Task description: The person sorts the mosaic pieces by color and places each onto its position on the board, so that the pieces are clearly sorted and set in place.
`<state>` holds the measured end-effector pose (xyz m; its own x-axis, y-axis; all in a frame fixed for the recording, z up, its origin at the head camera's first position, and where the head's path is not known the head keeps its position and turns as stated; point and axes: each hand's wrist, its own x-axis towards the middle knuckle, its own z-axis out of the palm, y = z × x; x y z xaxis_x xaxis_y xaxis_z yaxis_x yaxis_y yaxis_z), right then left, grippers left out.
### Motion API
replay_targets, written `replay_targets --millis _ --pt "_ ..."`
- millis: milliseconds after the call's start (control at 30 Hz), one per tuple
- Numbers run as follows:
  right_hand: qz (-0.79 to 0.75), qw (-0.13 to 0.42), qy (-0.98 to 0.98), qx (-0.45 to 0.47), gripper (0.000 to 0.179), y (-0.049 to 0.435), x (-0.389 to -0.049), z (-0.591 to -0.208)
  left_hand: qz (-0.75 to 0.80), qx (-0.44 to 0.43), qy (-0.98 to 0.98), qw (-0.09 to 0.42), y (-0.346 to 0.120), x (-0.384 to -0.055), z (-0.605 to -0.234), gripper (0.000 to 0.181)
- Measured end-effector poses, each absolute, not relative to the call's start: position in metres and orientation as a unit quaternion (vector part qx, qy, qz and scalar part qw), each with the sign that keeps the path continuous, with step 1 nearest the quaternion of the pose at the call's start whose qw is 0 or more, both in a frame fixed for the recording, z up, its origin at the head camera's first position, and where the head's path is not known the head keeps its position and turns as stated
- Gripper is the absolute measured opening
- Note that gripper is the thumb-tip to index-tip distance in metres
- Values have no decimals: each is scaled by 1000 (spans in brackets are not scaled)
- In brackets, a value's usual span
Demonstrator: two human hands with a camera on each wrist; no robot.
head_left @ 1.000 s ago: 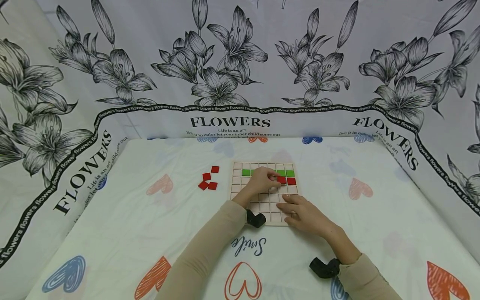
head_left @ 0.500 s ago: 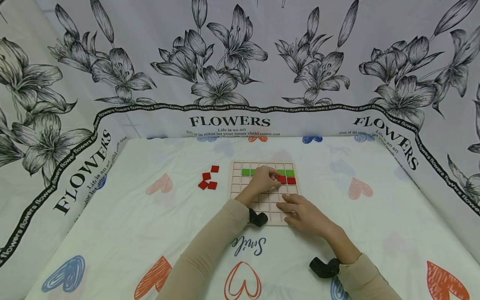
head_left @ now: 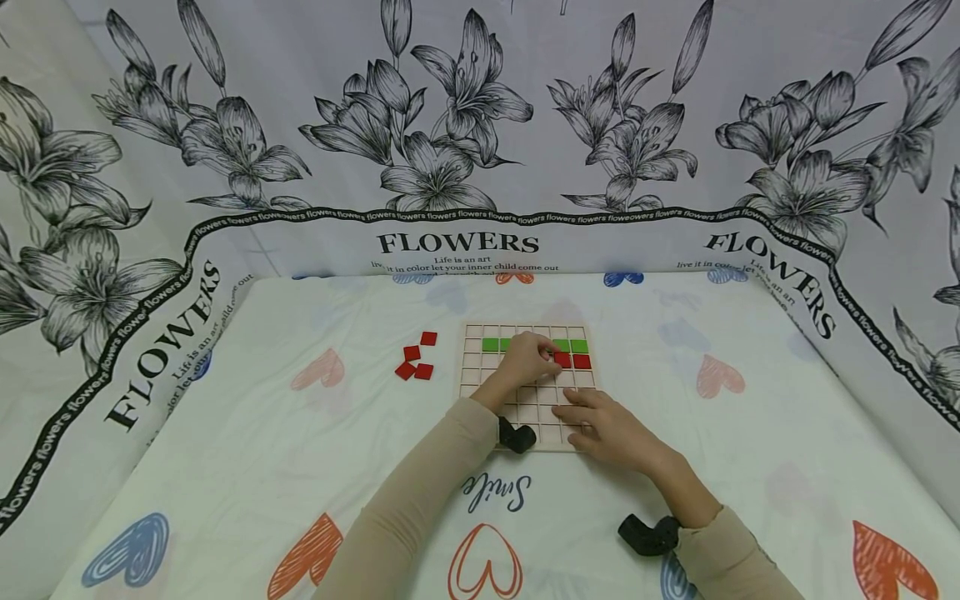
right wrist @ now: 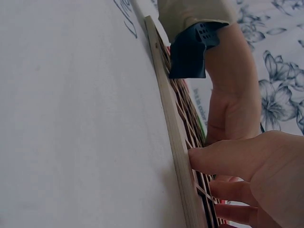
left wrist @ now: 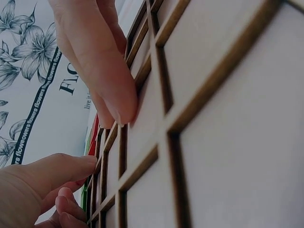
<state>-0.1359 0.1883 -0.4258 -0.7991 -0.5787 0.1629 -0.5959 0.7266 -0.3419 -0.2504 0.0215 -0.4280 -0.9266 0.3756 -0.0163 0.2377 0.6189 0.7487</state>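
Left arm (head_left: 412,487) beige-sleeved nearly to wrist, reaching forward and inward, farther out than right. Left hand (head_left: 522,360) turned inward, thumb and finger tips brought close in pinch, other fingers curled in left wrist view. Right arm (head_left: 686,490) angled inward, wrist bare. Right hand (head_left: 615,427) lower, back upward, fingers spread, slightly bent, thumb well apart, pointing inward.

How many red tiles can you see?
6: four loose tiles left of the board, two side by side on its right half; the left hand may hide more.
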Motion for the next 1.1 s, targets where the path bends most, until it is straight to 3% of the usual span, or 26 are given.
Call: replay_targets --millis 1100 --pt "183 19 -933 310 37 188 -137 -426 406 171 893 89 21 -251 -430 26"
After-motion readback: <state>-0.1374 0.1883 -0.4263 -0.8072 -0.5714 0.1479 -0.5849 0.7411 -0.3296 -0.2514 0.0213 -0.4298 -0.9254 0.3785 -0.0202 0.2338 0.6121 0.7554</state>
